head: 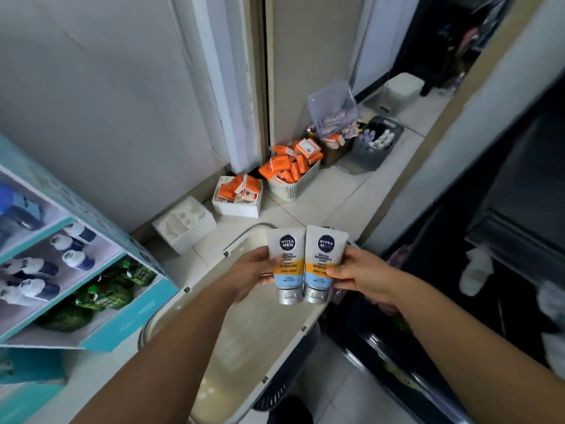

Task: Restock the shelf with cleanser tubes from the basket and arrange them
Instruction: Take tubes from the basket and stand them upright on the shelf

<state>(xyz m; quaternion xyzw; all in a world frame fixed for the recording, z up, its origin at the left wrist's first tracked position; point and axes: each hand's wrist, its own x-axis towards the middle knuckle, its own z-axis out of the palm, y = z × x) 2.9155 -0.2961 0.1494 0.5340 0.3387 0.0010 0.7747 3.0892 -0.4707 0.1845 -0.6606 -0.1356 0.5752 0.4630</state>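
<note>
Setting: pale tiled floor (308, 206) along a white wall, seen from above.
Basket: long cream basket (214, 289) below the hands, its visible inside bare.
Left tube: white cleanser tube (286, 264), cap down, reading "NIVEA MEN" in a dark blue circle and "SKIN ENERGY" above orange and light-blue bands.
Right tube: second cleanser tube (324, 264) with the same print, just beside the first, edges about touching.
Left grip: left hand (253, 273) closed on the left tube's outer edge, thumb across the front.
Right grip: right hand (363, 276) closed on the right tube's outer edge, thumb on the front.
Shelf: teal shelf (91, 261) at left, holding white-capped blue bottles (73, 258) and green packs (101, 295).
Floor stock: bins of orange boxes (287, 166); small print unreadable.
</note>
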